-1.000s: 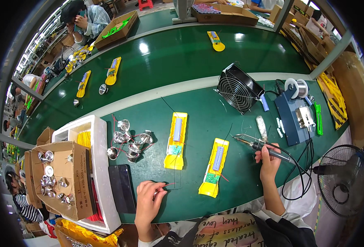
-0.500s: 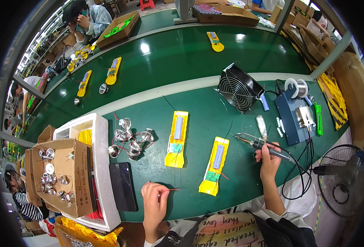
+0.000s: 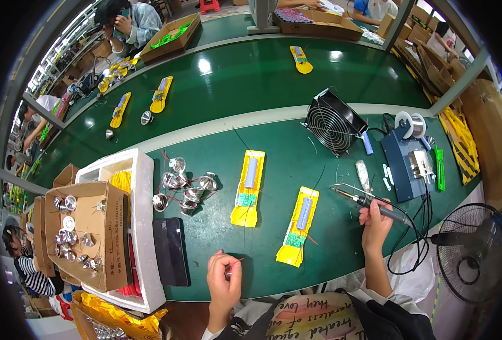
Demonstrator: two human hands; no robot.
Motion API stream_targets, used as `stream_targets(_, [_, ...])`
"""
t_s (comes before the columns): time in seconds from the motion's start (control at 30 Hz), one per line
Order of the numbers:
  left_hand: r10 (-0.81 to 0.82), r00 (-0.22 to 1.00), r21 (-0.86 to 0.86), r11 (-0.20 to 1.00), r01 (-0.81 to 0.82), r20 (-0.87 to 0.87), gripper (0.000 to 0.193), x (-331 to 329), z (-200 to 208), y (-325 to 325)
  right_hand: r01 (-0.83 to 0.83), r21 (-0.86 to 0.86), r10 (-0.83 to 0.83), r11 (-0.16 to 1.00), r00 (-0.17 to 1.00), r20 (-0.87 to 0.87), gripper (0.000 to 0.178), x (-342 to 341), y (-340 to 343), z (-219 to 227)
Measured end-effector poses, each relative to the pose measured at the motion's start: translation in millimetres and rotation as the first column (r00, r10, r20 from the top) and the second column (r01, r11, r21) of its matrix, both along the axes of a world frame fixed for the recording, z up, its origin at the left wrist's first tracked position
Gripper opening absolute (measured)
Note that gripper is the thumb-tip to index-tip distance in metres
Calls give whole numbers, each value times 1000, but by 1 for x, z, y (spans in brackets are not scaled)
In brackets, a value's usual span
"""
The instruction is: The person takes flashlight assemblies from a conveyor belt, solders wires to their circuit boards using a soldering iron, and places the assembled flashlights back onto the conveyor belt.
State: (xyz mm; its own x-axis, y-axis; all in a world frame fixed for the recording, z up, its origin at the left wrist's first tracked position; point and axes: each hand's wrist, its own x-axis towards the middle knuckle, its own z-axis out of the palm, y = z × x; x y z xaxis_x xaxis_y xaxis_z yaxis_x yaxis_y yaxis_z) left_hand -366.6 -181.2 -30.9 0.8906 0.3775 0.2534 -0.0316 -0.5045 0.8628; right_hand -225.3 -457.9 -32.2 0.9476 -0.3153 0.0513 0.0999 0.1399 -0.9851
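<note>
My left hand [image 3: 224, 280] is closed by the front edge of the bench, with the end of a thin red wire [image 3: 238, 261] showing at its fingertips. My right hand [image 3: 377, 224] grips the handle of a soldering iron [image 3: 397, 216], its tip pointing left above the bench. Between the hands lies a yellow casing [image 3: 288, 258] holding a blue battery cell [image 3: 304, 212] and a green circuit board [image 3: 294, 240]; red and black wires stick out. A similar yellow casing [image 3: 237, 216] lies farther left. Several wired silver reflector cups [image 3: 191, 195] sit left of it.
A black phone [image 3: 170, 249] lies beside a white foam box [image 3: 149, 226] bearing a cardboard box [image 3: 115, 249] of reflectors. At the right stand a black fan [image 3: 333, 122], a soldering station [image 3: 397, 167], a solder spool [image 3: 415, 126] and a desk fan [image 3: 472, 255]. Beyond runs a green belt [image 3: 234, 82].
My left hand has shifted slightly right and toward me, its fingers curling so less of the red wire shows. The right hand keeps its hold on the soldering iron. The whole view has shifted slightly.
</note>
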Motion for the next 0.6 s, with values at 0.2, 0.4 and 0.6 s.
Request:
stream_targets(0.2, [100,995,-17,995,-99,6,5,4,-2,-31,72,-97,-67,993,996,51,15,2,-22,7])
stream_targets(0.4, [52,999,56,997,-52,-7,5,8,-2,-48,141,-163,-131,977,989,68,15,0,-39,7])
stream_targets(0.6, [101,995,40,994,-100,-9,5,12,-1,-57,171,-168,-162,971,984,68,15,-3,-45,5])
